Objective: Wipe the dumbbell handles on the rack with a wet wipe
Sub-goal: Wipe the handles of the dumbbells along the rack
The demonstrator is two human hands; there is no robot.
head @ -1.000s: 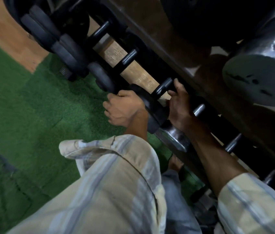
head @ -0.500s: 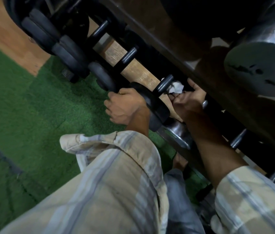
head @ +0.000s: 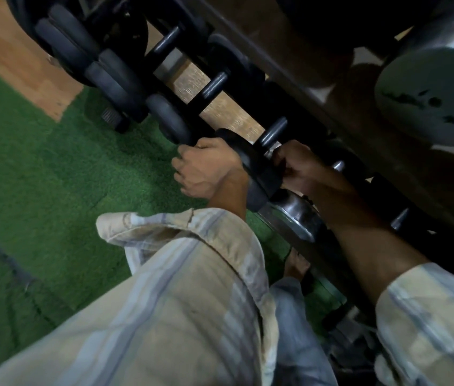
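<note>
Black dumbbell handle, glossy, round heads | my right hand curls round its near end | my left hand grips the head | wipe hidden

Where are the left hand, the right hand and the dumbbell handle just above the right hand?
left hand (head: 206,168), head view, on the back of the hand.
right hand (head: 299,165), head view, on the knuckles.
dumbbell handle (head: 273,133), head view, on the middle of the dark bar.

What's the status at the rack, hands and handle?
Left hand grips dumbbell head. Right hand curled at the handle; wipe not visible. Nothing blocking.
</note>
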